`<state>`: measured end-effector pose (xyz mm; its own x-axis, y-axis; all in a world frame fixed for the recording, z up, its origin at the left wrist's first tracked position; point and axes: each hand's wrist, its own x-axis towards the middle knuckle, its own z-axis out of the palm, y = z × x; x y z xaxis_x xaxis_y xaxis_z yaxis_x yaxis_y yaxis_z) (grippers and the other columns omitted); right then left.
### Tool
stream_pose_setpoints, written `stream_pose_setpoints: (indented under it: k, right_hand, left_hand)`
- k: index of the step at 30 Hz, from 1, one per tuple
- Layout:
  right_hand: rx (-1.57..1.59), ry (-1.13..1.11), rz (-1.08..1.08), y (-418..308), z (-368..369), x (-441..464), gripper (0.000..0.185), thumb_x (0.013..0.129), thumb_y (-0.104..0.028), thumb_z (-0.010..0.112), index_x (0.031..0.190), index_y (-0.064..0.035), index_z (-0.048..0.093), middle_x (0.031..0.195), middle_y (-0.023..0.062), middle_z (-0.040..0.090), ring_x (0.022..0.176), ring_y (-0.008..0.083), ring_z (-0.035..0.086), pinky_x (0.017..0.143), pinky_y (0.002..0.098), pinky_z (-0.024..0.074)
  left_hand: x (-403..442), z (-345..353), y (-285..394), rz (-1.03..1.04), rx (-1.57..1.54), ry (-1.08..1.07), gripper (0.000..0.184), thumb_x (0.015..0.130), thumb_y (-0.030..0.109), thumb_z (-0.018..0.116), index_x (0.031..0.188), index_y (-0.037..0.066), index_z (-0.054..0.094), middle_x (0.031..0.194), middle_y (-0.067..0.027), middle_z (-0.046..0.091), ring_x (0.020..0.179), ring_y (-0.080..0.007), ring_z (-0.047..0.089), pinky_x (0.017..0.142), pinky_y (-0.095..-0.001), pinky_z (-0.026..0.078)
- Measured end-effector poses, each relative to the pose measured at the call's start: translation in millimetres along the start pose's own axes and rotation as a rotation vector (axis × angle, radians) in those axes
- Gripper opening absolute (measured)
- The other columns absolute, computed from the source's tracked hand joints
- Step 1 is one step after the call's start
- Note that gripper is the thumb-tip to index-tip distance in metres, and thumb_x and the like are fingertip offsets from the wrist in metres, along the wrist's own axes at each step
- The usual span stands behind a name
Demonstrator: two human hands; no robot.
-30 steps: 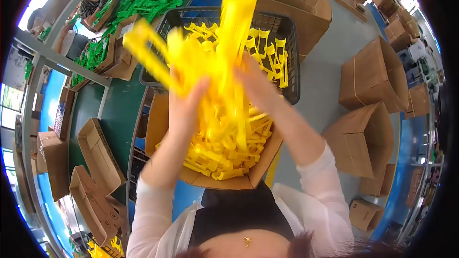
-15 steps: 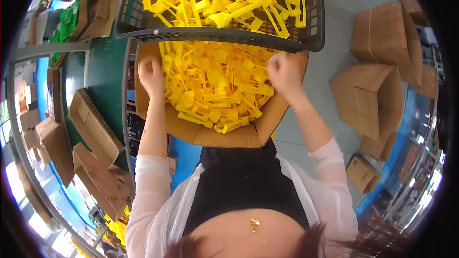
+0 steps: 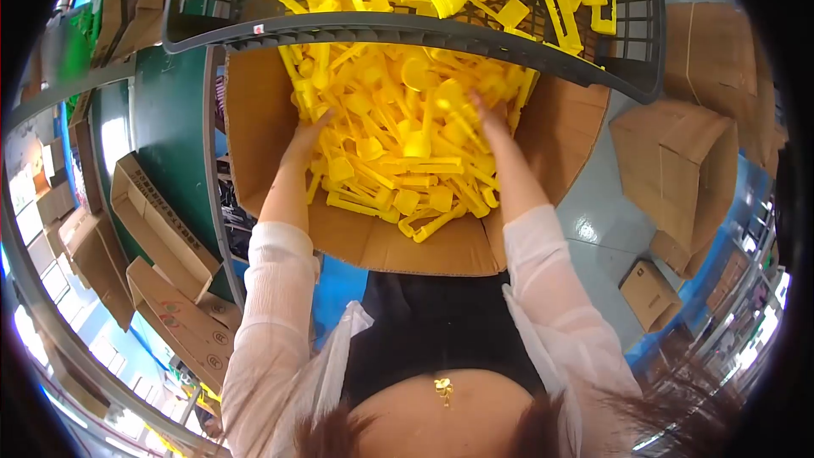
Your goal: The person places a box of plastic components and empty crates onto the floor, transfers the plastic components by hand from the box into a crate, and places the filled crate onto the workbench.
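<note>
A deep cardboard box (image 3: 407, 250) in front of me holds a heap of yellow plastic parts (image 3: 398, 140), long thin pieces with rounded ends. My left hand (image 3: 307, 136) reaches into the left side of the heap; its fingers are mostly hidden among the parts. On the right side, my right hand (image 3: 493, 121) is in the heap too, its fingers blurred and partly covered by yellow pieces. Whether either hand grips any of them cannot be made out. Above the box's far side sits a black plastic crate (image 3: 407, 32), also filled with yellow parts.
On the right stand open cardboard boxes (image 3: 674, 161) and a smaller carton (image 3: 650, 295) on the grey floor. To the left, long cardboard trays (image 3: 165, 225) rest by a green surface (image 3: 174, 119). A metal frame (image 3: 72, 89) runs along that side.
Both hands have gone from the box's upper sides down into the yellow heap. The view has shifted closer, so the crate and box look larger.
</note>
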<state>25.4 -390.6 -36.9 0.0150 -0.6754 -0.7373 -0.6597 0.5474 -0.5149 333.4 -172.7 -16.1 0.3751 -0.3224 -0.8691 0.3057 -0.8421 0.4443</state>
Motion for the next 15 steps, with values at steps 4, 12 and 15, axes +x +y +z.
stream_pose_setpoints:
  k: [4,12,15]
  right_hand:
    - [0.058,-0.311,-0.448,-18.2,31.5,-59.0,0.085,0.073,-0.049,0.066,0.132,0.0013,0.032,0.133,0.0173,0.037,0.123,0.0292,0.035,0.102,0.0342,0.0272]
    - [0.352,-0.612,-0.327,-41.0,56.6,-46.2,0.078,0.069,-0.039,0.073,0.129,-0.0035,0.039,0.127,0.0133,0.045,0.117,0.0257,0.043,0.096,0.0337,0.0352]
    - [0.494,-0.950,-0.169,-61.2,46.1,-79.1,0.074,0.069,-0.034,0.074,0.128,-0.0042,0.041,0.124,0.0114,0.049,0.114,0.0228,0.047,0.094,0.0319,0.0378]
  left_hand:
    - [-38.7,8.4,14.9,0.078,0.019,-0.205,0.076,0.077,0.054,0.057,0.132,0.006,0.035,0.132,-0.0098,0.040,0.116,-0.0213,0.044,0.084,-0.0380,0.045]
    - [-36.8,52.4,13.4,0.145,-0.156,-0.092,0.059,0.088,0.041,0.051,0.132,0.006,0.033,0.128,-0.0083,0.045,0.114,-0.0198,0.047,0.092,-0.0357,0.042]
    - [-54.2,56.3,15.3,-0.012,-0.594,-0.371,0.057,0.088,0.040,0.051,0.132,0.008,0.035,0.126,-0.0080,0.047,0.112,-0.0200,0.049,0.090,-0.0366,0.044]
